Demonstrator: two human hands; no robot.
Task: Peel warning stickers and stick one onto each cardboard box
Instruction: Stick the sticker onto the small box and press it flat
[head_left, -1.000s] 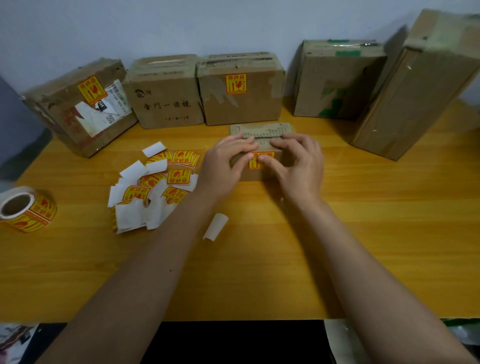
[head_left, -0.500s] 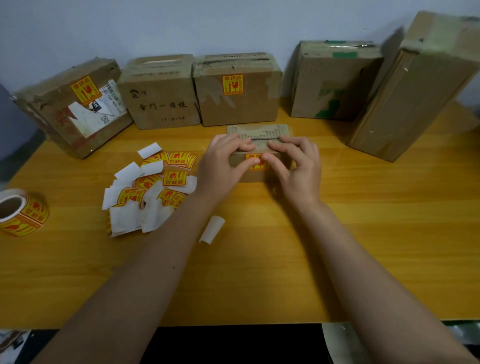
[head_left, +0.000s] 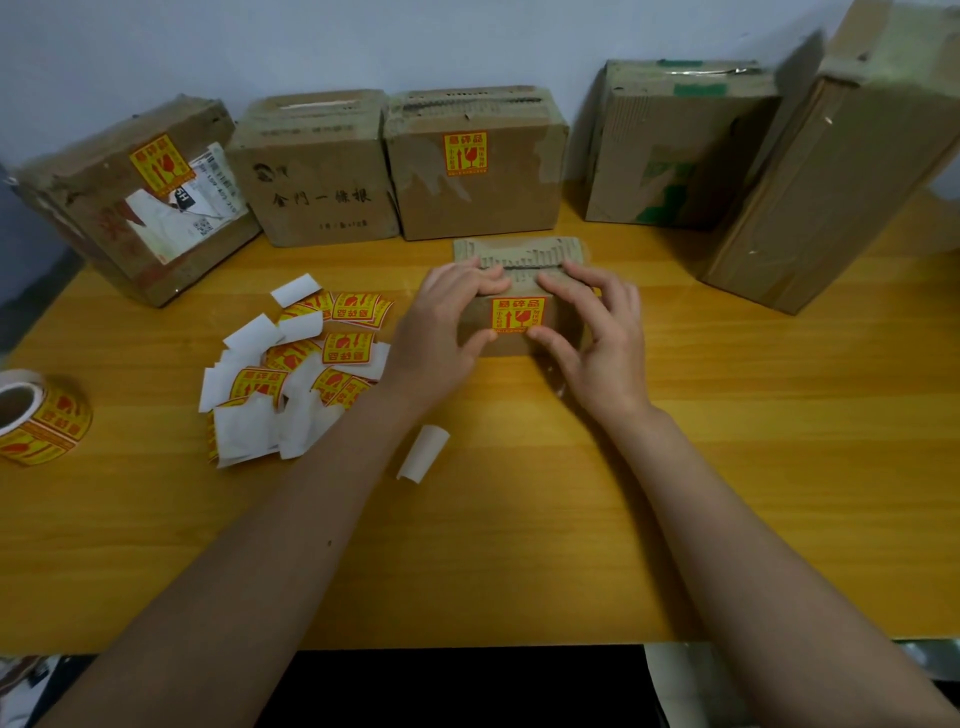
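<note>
A small cardboard box (head_left: 519, 254) stands in the middle of the table with a yellow and red warning sticker (head_left: 517, 315) flat on its front face. My left hand (head_left: 441, 332) grips the box from its left side, fingers on the top edge and thumb by the sticker's lower left corner. My right hand (head_left: 597, 332) grips it from the right in the same way. A pile of cut stickers and white backing papers (head_left: 296, 374) lies left of the hands. A sticker roll (head_left: 36, 415) sits at the table's left edge.
Five larger cardboard boxes line the wall: the leftmost box (head_left: 135, 202) and the third box (head_left: 475, 161) bear stickers, the second box (head_left: 317, 166), the fourth box (head_left: 675, 140) and the tall right box (head_left: 852, 156) show none. A curled backing paper (head_left: 423, 452) lies near my left forearm.
My thumbs have slid off the sticker to its lower corners, so the whole sticker now shows. Both hands stay on the small box.
</note>
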